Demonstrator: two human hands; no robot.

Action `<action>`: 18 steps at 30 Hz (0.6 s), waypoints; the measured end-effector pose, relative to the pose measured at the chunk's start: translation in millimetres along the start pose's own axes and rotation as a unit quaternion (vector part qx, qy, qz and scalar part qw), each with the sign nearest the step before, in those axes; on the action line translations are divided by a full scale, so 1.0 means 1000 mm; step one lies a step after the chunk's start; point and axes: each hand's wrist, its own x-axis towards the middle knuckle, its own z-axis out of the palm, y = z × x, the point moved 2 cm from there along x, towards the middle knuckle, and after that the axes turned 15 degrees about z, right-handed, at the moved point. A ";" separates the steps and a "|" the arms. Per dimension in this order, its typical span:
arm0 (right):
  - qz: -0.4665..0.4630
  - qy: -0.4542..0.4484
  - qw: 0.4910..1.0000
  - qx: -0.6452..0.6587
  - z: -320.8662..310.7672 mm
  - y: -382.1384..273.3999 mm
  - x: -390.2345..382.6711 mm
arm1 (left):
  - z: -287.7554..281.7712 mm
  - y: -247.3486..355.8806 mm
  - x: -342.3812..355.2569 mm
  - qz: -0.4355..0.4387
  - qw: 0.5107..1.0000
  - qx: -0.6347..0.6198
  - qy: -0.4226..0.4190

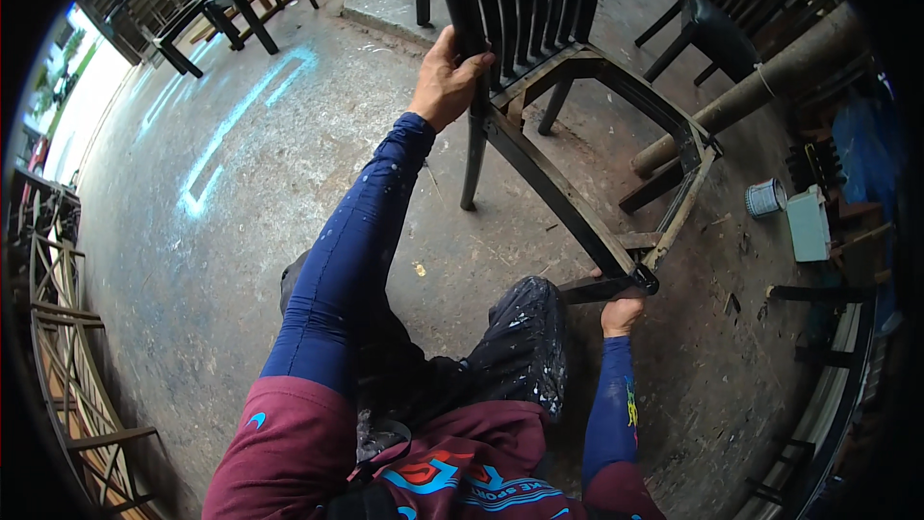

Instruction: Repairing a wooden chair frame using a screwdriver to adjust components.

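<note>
A black wooden chair (563, 188) with a slatted back is in front of me, tilted, its seat frame bare and open in the middle. Raw wood shows along the top of that frame. Up at the chair's back post, my left hand (448, 82) is closed around the dark wood. My right hand (623, 313) grips the near front corner of the chair from below, by the leg; its fingers are partly hidden behind the wood.
Dark chairs stand at the far left (252, 0) and far right (717, 39). A thick pole (770, 87), a paint can (766, 198) and a pale green container (808, 224) are on the right. Wooden frames (67, 318) line the left edge. Blue spray marks (236, 130) streak the concrete floor.
</note>
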 end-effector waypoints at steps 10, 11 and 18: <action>-0.121 0.051 0.989 -0.070 0.008 0.041 -0.003 | 0.003 0.002 0.007 -0.005 0.999 -0.026 -0.043; -0.121 0.054 0.988 -0.081 0.010 0.041 -0.004 | 0.004 0.001 0.007 0.005 0.999 -0.010 -0.039; -0.085 0.162 0.978 -0.104 0.020 0.027 -0.020 | 0.008 -0.009 0.006 -0.039 0.999 0.022 -0.028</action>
